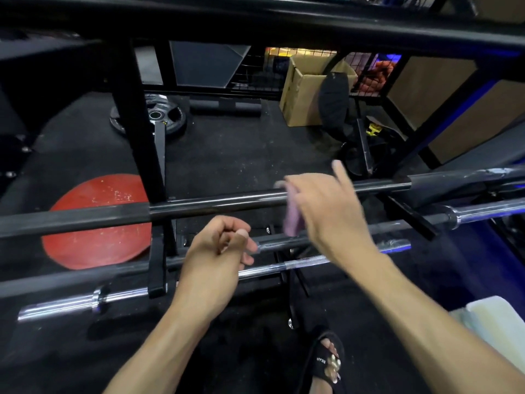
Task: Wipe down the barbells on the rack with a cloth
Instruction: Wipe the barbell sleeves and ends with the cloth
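Observation:
Several barbells lie across a black rack [133, 143]. A dark barbell [216, 204] runs highest across the middle. A chrome barbell [298, 264] lies lowest and nearest. My right hand [326, 211], blurred, holds a small purple cloth [292, 217] against the dark barbell, with the index finger sticking up. My left hand [221, 248] hangs with fingers loosely curled and holds nothing, in front of the lower bars.
A red weight plate [96, 223] lies on the black floor at left, a black plate [167, 115] behind the rack post. A cardboard box [304, 92] stands at the back. A pale towel [494, 325] lies at lower right. My sandalled foot [326, 362] is at the bottom.

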The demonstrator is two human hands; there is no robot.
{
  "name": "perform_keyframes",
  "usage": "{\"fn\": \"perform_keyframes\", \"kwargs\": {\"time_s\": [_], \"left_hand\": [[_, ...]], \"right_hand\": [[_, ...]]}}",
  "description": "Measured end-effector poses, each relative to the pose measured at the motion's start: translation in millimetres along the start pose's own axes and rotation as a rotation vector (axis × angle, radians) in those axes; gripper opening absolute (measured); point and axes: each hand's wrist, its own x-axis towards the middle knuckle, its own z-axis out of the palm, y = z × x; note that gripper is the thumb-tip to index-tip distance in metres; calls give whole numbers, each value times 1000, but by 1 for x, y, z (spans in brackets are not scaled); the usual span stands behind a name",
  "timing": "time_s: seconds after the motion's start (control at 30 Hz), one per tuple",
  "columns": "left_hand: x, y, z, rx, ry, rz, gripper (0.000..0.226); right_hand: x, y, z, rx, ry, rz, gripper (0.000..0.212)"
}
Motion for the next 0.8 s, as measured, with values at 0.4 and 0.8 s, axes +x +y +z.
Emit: {"fn": "perform_keyframes", "kwargs": {"time_s": [0.4, 0.8], "left_hand": [[-28, 6, -10, -93, 218, 374, 33], [-56, 32, -36, -32, 311, 518, 36]], "right_hand": [[34, -101, 19, 123, 40, -105, 20], [18, -79, 11, 124, 157, 119, 31]]}}
